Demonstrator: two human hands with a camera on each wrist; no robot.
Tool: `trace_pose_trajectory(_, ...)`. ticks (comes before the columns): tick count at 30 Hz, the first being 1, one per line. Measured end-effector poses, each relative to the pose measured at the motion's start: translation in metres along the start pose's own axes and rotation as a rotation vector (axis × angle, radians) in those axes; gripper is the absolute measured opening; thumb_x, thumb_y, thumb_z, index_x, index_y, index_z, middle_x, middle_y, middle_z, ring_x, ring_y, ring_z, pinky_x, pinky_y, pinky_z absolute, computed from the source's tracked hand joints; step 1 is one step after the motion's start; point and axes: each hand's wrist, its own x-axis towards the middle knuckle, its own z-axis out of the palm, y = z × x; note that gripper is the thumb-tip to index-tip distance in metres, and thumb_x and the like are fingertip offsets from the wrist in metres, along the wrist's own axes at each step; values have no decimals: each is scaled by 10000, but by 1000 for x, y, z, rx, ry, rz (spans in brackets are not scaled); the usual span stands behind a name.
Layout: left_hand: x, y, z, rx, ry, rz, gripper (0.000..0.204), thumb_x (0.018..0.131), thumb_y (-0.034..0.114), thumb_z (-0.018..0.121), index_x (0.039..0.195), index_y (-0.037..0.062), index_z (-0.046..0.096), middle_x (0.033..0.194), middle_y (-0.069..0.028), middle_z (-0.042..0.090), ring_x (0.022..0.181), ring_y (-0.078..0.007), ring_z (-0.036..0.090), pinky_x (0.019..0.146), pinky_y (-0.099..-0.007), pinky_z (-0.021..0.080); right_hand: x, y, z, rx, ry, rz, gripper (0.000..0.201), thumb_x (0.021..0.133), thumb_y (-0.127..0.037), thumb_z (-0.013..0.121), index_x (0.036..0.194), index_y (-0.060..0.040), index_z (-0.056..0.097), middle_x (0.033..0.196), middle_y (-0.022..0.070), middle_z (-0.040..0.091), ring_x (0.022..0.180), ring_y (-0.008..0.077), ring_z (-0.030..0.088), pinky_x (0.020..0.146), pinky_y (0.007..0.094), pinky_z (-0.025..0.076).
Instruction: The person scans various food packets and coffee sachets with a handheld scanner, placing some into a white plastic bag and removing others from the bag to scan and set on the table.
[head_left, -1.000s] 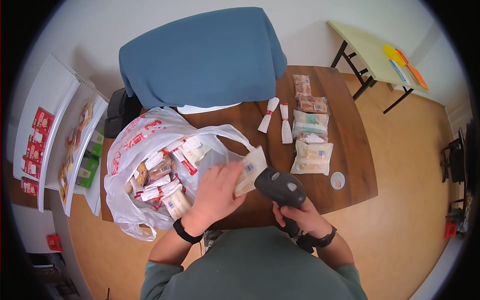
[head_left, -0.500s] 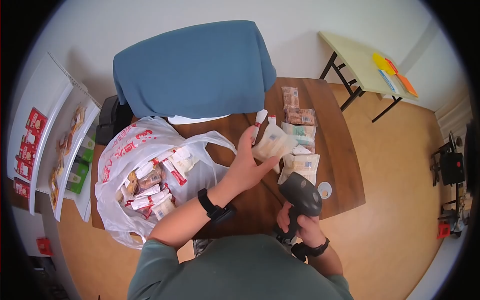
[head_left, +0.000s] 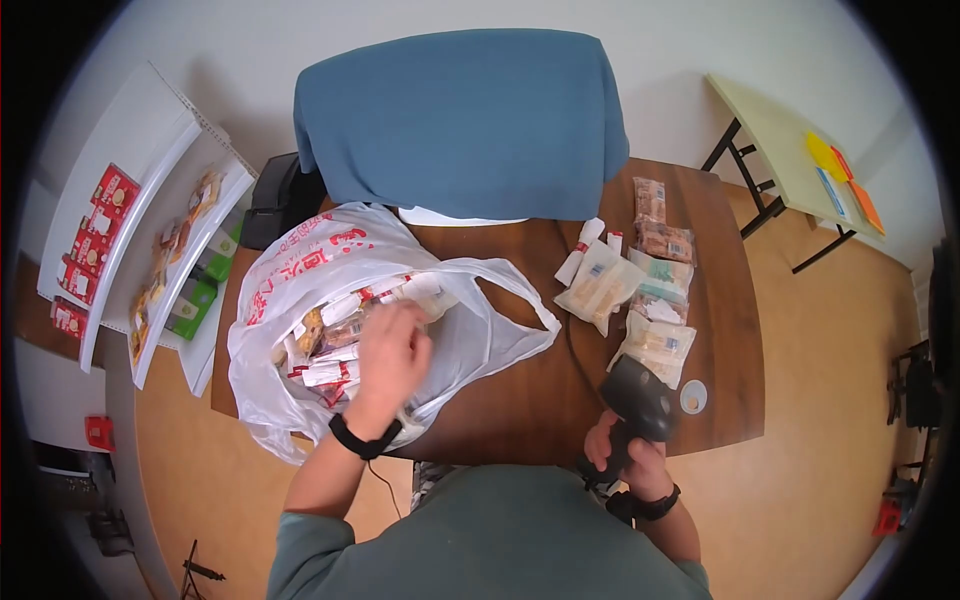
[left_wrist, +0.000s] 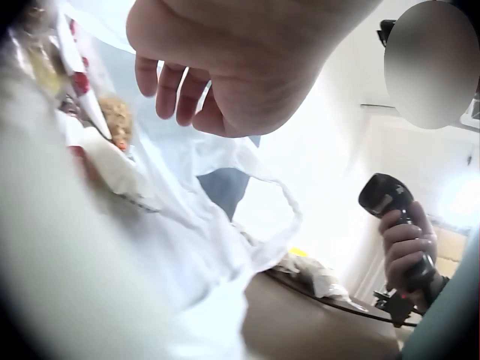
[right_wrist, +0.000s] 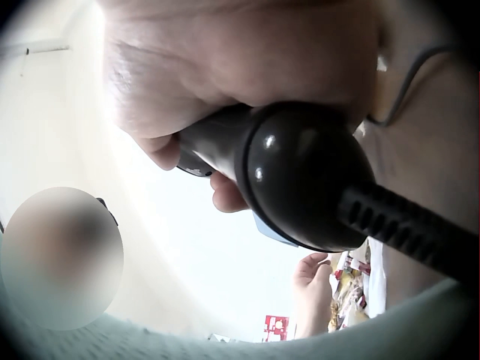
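Observation:
The left hand (head_left: pixel 392 355) is over the mouth of a white plastic bag (head_left: pixel 330 250) with red print, above wrapped snack packs (head_left: pixel 335 330). In the left wrist view its fingers (left_wrist: pixel 171 94) hang slightly bent, with nothing seen between them. The right hand (head_left: pixel 628 455) grips a black handheld scanner (head_left: pixel 636 400) by its handle, near the table's front edge; the right wrist view shows the scanner's cable end (right_wrist: pixel 307 176) up close. A pale packet (head_left: pixel 600 285) lies on the table beside the bag, touching a white-and-red wrapped stick (head_left: pixel 580 252).
A column of packets (head_left: pixel 660 280) lies on the right of the brown table (head_left: pixel 730 400), by a small round disc (head_left: pixel 693 397). Blue cloth (head_left: pixel 460 125) covers an object at the back. Shelves (head_left: pixel 150 230) with goods stand left, a side table (head_left: pixel 780 150) right.
The left hand has let go of the pale packet beside the column and moved left to the bag. The scanner, still in the right hand, has moved away from the packet.

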Motion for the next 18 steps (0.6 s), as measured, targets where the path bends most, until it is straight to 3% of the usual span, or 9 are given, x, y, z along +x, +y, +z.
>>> trace_pose_trajectory(2, 8, -14, -8, 459, 96, 1, 405, 744, 64, 661, 1146, 43, 614, 1210, -146, 611, 1173, -331, 551, 1031, -514, 413, 2, 1, 3, 2, -12, 17, 518, 916, -416, 685, 1227, -41, 509, 800, 89, 544, 611, 208, 553, 591, 359, 418)
trace_pose_trajectory(5, 11, -53, -7, 742, 59, -138, 502, 751, 130, 693, 1235, 45, 589, 1270, -136, 574, 1224, -347, 510, 1089, -560, 347, 2, 3, 6, 2, -24, 35, 523, 914, -414, 689, 1235, -46, 503, 811, 96, 549, 610, 208, 555, 597, 360, 426)
trace_pose_trajectory(9, 19, -55, -17, 780, 7, -170, 450, 761, 156, 714, 1186, 50, 612, 1220, -123, 601, 1204, -344, 526, 1095, -577, 347, 0, 5, 5, -1, 9, 21, 532, 909, -419, 697, 1241, -53, 501, 783, 98, 550, 592, 210, 553, 594, 358, 441)
trace_pose_trajectory(11, 20, -54, -20, 804, -185, -261, 389, 780, 198, 729, 1127, 56, 623, 1193, -128, 616, 1182, -321, 546, 1071, -546, 372, -1, 5, 3, -6, 26, 14, 536, 907, -422, 700, 1245, -56, 501, 771, 97, 549, 585, 211, 552, 592, 357, 444)
trace_pose_trajectory(12, 18, -55, -20, 804, -188, -258, 389, 780, 198, 729, 1127, 56, 623, 1193, -128, 616, 1182, -321, 546, 1071, -546, 372, -1, 4, 2, -10, 37, 11, 542, 907, -427, 700, 1246, -56, 500, 761, 96, 547, 580, 212, 551, 590, 355, 446)
trace_pose_trajectory(14, 10, -54, -19, 709, -68, -195, 317, 821, 206, 722, 1085, 59, 626, 1107, -121, 637, 999, -304, 625, 918, -492, 482, -1, 3, 2, -14, 52, 7, 547, 906, -432, 701, 1248, -56, 500, 750, 95, 545, 576, 214, 550, 589, 352, 447)
trace_pose_trajectory(15, 5, -46, -20, 708, -70, -191, 317, 821, 206, 722, 1085, 59, 626, 1107, -121, 637, 999, -304, 625, 918, -492, 482, -1, 2, 3, -20, 56, 11, 552, 906, -435, 700, 1248, -51, 499, 756, 96, 547, 584, 212, 554, 592, 351, 449)
trace_pose_trajectory(17, -10, -15, -33, 543, 2, -186, 204, 890, 182, 678, 1052, 69, 625, 1013, -128, 628, 767, -303, 633, 676, -411, 512, -2, 0, 2, -25, 62, 16, 557, 907, -439, 699, 1248, -46, 499, 762, 97, 548, 592, 209, 557, 595, 350, 451)
trace_pose_trajectory(18, -17, 6, -41, 544, -2, -185, 204, 890, 182, 678, 1052, 69, 625, 1013, -128, 628, 767, -303, 633, 676, -411, 512, -2, 0, 1, -4, 29, 46, 559, 916, -413, 698, 1277, -39, 492, 805, 94, 561, 639, 192, 568, 615, 327, 456)
